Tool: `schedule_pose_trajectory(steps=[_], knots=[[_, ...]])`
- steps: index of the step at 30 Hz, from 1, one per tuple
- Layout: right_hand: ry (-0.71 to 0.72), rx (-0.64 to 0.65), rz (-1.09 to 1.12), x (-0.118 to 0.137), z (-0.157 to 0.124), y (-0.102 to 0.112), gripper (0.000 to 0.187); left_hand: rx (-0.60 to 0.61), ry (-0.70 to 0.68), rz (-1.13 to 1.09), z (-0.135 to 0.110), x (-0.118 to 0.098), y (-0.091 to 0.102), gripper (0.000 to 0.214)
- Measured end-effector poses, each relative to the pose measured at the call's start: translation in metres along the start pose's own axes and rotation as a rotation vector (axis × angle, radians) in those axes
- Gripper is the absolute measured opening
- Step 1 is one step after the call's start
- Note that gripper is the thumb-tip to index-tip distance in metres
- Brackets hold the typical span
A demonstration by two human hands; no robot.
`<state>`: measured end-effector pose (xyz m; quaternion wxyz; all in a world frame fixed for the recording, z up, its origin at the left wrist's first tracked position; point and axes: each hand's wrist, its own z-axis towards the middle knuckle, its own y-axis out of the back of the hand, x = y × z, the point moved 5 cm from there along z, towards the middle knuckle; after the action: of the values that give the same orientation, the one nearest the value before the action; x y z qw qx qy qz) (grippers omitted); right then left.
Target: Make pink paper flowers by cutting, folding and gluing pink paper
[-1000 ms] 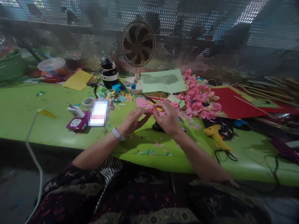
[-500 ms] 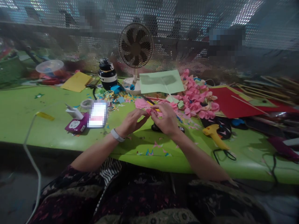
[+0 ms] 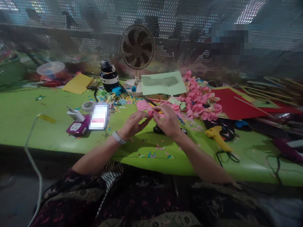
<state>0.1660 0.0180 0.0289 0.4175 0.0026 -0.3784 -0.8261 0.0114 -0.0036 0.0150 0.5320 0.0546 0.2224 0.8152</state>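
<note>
Between my fingertips, over the middle of the green table, is a small pink paper piece (image 3: 150, 113). My left hand (image 3: 135, 123) pinches it from the left, with a pale band on that wrist. From the right, my right hand (image 3: 167, 119) closes thumb and fingers on its other side and hides part of it. A stack of pink paper (image 3: 142, 105) lies just beyond my left fingers. Below my right hand sits a dark object (image 3: 157, 129), mostly covered. Beyond it to the right rises a heap of pink paper flowers (image 3: 197, 97).
A phone (image 3: 98, 116) and a purple power block (image 3: 77, 126) lie left. Behind stand a dark bottle (image 3: 109, 77) and a fan (image 3: 137, 47) among paper scraps. At right are a yellow glue gun (image 3: 219, 138), red paper (image 3: 233, 104) and a cord near the front edge.
Both hands stay in nearly the same place, fingers still on the pink paper piece. The whole view has shifted very slightly; nothing on the table has visibly moved.
</note>
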Motion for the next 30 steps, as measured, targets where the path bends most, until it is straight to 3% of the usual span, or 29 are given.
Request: schedule_pose_trajectory(steps=[4, 10, 14, 17, 23, 30], knots=[[-0.023, -0.013, 0.026, 0.0, 0.002, 0.003, 0.015, -0.028, 0.027, -0.021, 0.0, 0.002, 0.001, 0.014], [-0.073, -0.023, 0.126, -0.001, 0.007, 0.017, 0.02, -0.168, 0.051, -0.01, -0.001, 0.01, 0.002, 0.016], [-0.049, -0.074, 0.102, -0.001, 0.008, 0.022, 0.018, -0.182, 0.163, -0.075, -0.004, 0.019, 0.0, 0.012], [-0.041, -0.079, 0.071, -0.002, 0.007, 0.019, 0.011, -0.201, 0.263, -0.145, -0.006, 0.025, -0.001, 0.012], [0.01, -0.011, 0.015, -0.002, 0.004, 0.003, 0.006, -0.202, 0.292, -0.165, -0.009, 0.029, -0.004, 0.015], [0.019, -0.122, -0.016, -0.01, 0.004, 0.009, 0.013, -0.205, 0.379, -0.176, -0.01, 0.029, 0.0, 0.026]])
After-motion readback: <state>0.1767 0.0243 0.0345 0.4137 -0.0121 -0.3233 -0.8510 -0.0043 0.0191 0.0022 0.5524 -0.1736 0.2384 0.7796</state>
